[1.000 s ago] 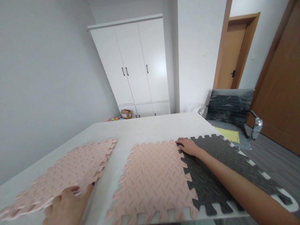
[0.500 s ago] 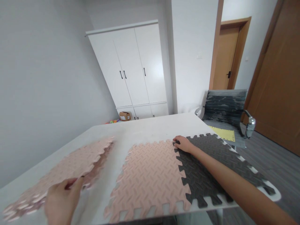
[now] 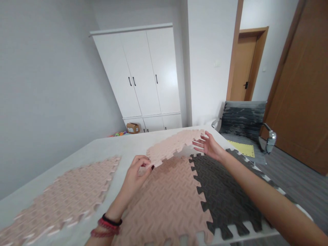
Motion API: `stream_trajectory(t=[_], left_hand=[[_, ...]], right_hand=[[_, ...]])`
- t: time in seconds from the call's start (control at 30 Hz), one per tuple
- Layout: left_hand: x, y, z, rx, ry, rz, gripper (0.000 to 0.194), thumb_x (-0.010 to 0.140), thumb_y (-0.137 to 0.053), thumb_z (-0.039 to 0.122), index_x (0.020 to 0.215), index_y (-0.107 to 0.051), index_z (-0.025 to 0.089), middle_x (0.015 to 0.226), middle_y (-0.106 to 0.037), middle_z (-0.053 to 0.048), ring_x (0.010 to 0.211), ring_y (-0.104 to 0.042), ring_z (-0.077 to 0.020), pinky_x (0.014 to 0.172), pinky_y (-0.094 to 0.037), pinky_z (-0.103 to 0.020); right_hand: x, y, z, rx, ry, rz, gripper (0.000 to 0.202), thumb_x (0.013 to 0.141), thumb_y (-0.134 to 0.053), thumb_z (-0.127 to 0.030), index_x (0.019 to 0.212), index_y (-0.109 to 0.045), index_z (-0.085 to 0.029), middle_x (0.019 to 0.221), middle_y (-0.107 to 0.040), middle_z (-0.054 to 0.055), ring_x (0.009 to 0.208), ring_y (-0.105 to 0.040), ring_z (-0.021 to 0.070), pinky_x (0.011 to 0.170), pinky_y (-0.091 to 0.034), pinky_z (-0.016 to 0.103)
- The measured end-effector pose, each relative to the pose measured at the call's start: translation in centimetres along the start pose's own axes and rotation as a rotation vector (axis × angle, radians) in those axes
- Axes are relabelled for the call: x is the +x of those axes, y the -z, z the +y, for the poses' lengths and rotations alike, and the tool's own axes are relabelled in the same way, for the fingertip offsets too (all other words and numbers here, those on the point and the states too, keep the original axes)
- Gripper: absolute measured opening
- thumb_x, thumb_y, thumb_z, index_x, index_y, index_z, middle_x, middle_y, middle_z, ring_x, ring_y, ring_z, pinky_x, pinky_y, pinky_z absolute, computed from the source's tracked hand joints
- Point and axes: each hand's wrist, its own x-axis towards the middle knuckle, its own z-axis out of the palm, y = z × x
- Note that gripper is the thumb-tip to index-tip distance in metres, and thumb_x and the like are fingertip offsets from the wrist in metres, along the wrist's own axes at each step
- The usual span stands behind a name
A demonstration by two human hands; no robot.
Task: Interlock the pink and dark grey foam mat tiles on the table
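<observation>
A pink foam mat tile (image 3: 176, 142) hangs tilted above the table, its near left corner pinched by my left hand (image 3: 140, 169). At the tile's right end is my right hand (image 3: 208, 147), fingers spread; whether its fingertips touch the edge I cannot tell. Below lies another pink foam tile (image 3: 169, 201), partly shaded by the raised one. Its right side meets a dark grey foam tile (image 3: 225, 188) along interlocking teeth. More pink tiles, seemingly stacked, form a pile (image 3: 74, 194) at the left.
The white table (image 3: 110, 147) runs under all the tiles. Beyond its right side stands a dark chair (image 3: 243, 116) with a yellow sheet (image 3: 241, 148) on its seat. A cardboard box (image 3: 133, 128) sits behind the table, by the white cabinet (image 3: 143, 75).
My left hand has carried a pink tile from the left pile rightward, over the middle pink tile. My right hand has lifted off the seam between the pink and grey tiles.
</observation>
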Motion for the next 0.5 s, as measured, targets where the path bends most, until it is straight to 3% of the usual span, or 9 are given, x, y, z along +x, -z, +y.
stream_trajectory(t=[0.1, 0.17, 0.23, 0.33, 0.4, 0.5], left_hand=[[1.0, -2.8, -0.9, -0.092, -0.03, -0.156, 0.012, 0.089, -0.05, 0.032, 0.087, -0.055, 0.021, 0.105, -0.052, -0.006, 0.101, -0.053, -0.0175, 0.089, -0.043, -0.031], [1.4, -4.1, -1.6, -0.124, -0.041, -0.22, 0.013, 0.089, -0.05, 0.033, 0.085, -0.055, 0.021, 0.11, -0.052, -0.007, 0.11, -0.05, -0.0193, 0.096, -0.041, -0.034], [1.5, -4.9, -2.3, -0.14, -0.025, -0.268, 0.015, 0.088, -0.053, 0.035, 0.085, -0.057, 0.021, 0.118, -0.05, -0.008, 0.119, -0.046, -0.0213, 0.101, -0.038, -0.036], [1.1, -5.1, -3.6, -0.149, 0.044, -0.309, 0.022, 0.082, -0.062, 0.039, 0.097, -0.06, 0.023, 0.131, -0.043, -0.008, 0.124, -0.043, -0.0237, 0.104, -0.037, -0.039], [0.7, -4.9, -4.8, -0.173, 0.124, -0.311, 0.032, 0.078, -0.066, 0.041, 0.104, -0.059, 0.024, 0.136, -0.039, -0.009, 0.117, -0.05, -0.0228, 0.1, -0.041, -0.04], [-0.2, -4.6, -6.7, -0.243, 0.247, -0.298, 0.029, 0.082, -0.06, 0.038, 0.106, -0.057, 0.023, 0.134, -0.04, -0.009, 0.102, -0.058, -0.0183, 0.093, -0.047, -0.039]], right_hand=[[-0.1, 3.4, -1.2, -0.157, -0.118, 0.182, 0.02, 0.092, -0.046, -0.036, 0.09, -0.051, -0.017, 0.092, -0.064, 0.007, 0.092, -0.066, 0.0194, 0.073, -0.056, 0.029], [0.1, 5.5, -1.0, -0.255, -0.194, 0.281, 0.017, 0.089, -0.051, -0.033, 0.089, -0.053, -0.015, 0.083, -0.064, 0.008, 0.081, -0.067, 0.0183, 0.069, -0.057, 0.028], [0.5, 7.0, -0.6, -0.318, -0.176, 0.348, 0.011, 0.085, -0.057, -0.025, 0.086, -0.053, -0.015, 0.075, -0.063, 0.006, 0.072, -0.066, 0.0166, 0.068, -0.057, 0.028], [1.5, 8.6, -0.8, -0.357, -0.073, 0.42, 0.007, 0.082, -0.059, -0.016, 0.084, -0.053, -0.016, 0.069, -0.061, 0.003, 0.064, -0.064, 0.0127, 0.067, -0.057, 0.025], [1.9, 9.9, -1.8, -0.375, -0.007, 0.466, 0.006, 0.082, -0.058, -0.016, 0.083, -0.052, -0.018, 0.066, -0.06, 0.001, 0.06, -0.062, 0.0105, 0.065, -0.057, 0.023], [1.9, 12.4, -3.9, -0.43, 0.078, 0.55, 0.007, 0.082, -0.058, -0.016, 0.081, -0.051, -0.018, 0.064, -0.058, -0.001, 0.053, -0.058, 0.0086, 0.061, -0.057, 0.022]])
